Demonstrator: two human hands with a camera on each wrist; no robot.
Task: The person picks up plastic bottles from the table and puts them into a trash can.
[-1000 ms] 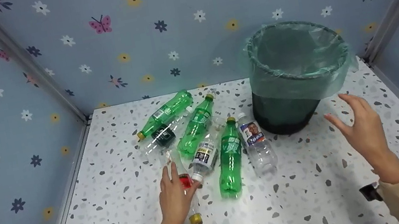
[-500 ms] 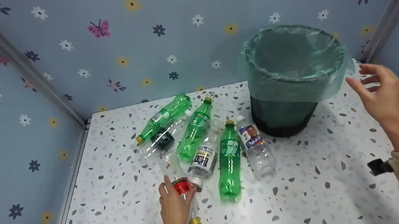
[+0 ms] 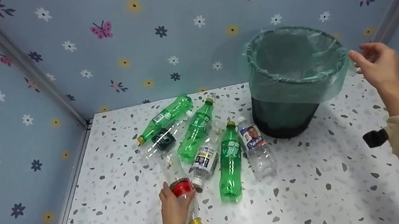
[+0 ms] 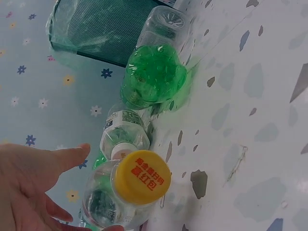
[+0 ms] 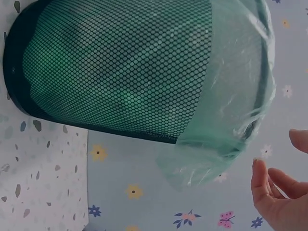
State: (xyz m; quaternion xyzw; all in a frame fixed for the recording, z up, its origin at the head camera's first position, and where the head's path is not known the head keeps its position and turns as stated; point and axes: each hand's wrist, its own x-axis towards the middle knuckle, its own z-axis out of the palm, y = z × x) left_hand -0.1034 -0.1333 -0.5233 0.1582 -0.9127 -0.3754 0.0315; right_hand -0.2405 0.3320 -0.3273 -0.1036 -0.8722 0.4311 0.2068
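A clear bottle with a red label (image 3: 181,188) and a yellow cap lies on the speckled table (image 3: 299,209). My left hand (image 3: 174,211) straddles it, fingers to its left and thumb to its right by the label. In the left wrist view the thumb (image 4: 72,158) is stretched out above the bottle, whose yellow cap (image 4: 143,177) faces the camera. My right hand (image 3: 382,65) hovers with nothing in it to the right of the bin (image 3: 286,113), level with its rim. Its thumb and fingers are apart in the right wrist view.
The black mesh bin wears a green translucent liner (image 3: 298,90). Left of it lie several bottles: a clear bottle with a face label (image 3: 263,158), green bottles such as one (image 3: 230,172) near the middle, a white-label bottle (image 3: 204,158) and a dark-label bottle (image 3: 163,139). Patterned walls (image 3: 175,21) enclose the table.
My right hand has risen and moved right, from in front of the bin to beside its rim. My left hand has slid slightly nearer along the red-label bottle, which stays on the table.
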